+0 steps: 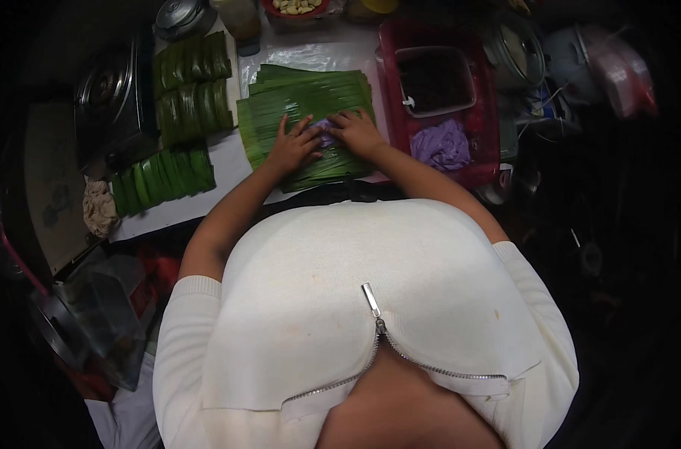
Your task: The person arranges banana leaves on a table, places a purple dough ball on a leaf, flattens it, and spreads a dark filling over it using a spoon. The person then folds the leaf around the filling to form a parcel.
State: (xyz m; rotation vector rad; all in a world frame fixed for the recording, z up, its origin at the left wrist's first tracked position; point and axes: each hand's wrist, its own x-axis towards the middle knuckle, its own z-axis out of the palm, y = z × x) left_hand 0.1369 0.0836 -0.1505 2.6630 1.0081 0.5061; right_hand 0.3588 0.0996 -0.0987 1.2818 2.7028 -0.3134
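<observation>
A small flattened piece of purple dough (327, 133) lies on a stack of cut green banana leaves (310, 90). My left hand (295, 146) rests at the dough's left side, fingers spread and fingertips touching it. From the right, my right hand (357, 133) reaches onto the same piece, its fingers stretched out and apart. Both hands partly cover the dough. To the right, a larger lump of purple dough (441, 145) sits in a red tray (490, 161), below a clear container (469, 63) of dark filling.
Rows of wrapped leaf parcels (194, 108) lie on the left, beside a dark stove (108, 97) and a crumpled cloth (99, 208). At the back stand a lidded metal pot (181, 16) and a red bowl (316, 10) of pale pieces. A lidded pot (518, 51) stands beyond the tray.
</observation>
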